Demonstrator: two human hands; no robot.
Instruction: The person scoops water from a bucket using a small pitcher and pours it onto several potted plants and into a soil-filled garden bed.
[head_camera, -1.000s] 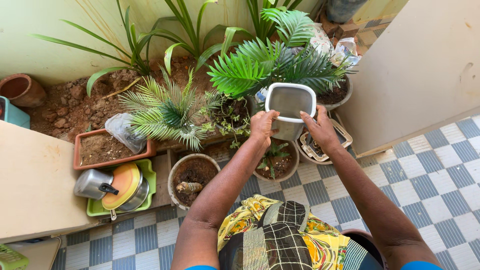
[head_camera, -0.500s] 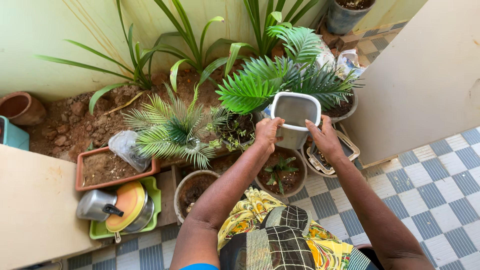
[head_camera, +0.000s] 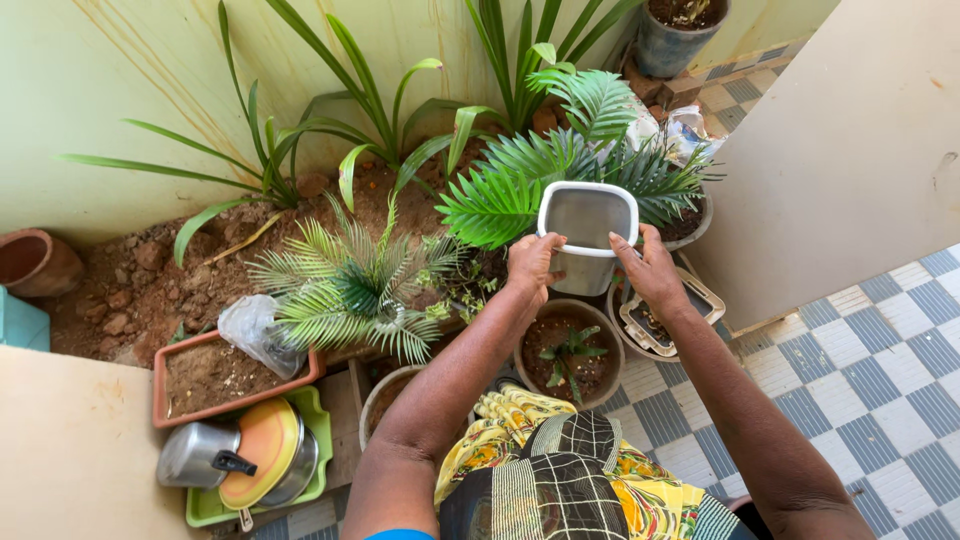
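Gripping opposite walls, the white square container (head_camera: 586, 235) is kept level above the potted seedling (head_camera: 568, 352) and beside the palm fronds (head_camera: 520, 185); left hand (head_camera: 533, 264) and right hand (head_camera: 651, 270) fingers are clamped on it.

The white bin (head_camera: 585, 238) looks like smooth, matt plastic. The round pot (head_camera: 568, 352) below it seems rough clay or concrete — dull, soil-crusted. The rectangular planter (head_camera: 232, 372) is matt terracotta-coloured, with crinkled clear plastic film (head_camera: 255, 330) on it. The kettle (head_camera: 200, 456) is shiny metal; the tray (head_camera: 318, 440) is glossy green plastic — the floor (head_camera: 860, 380) smooth tile.
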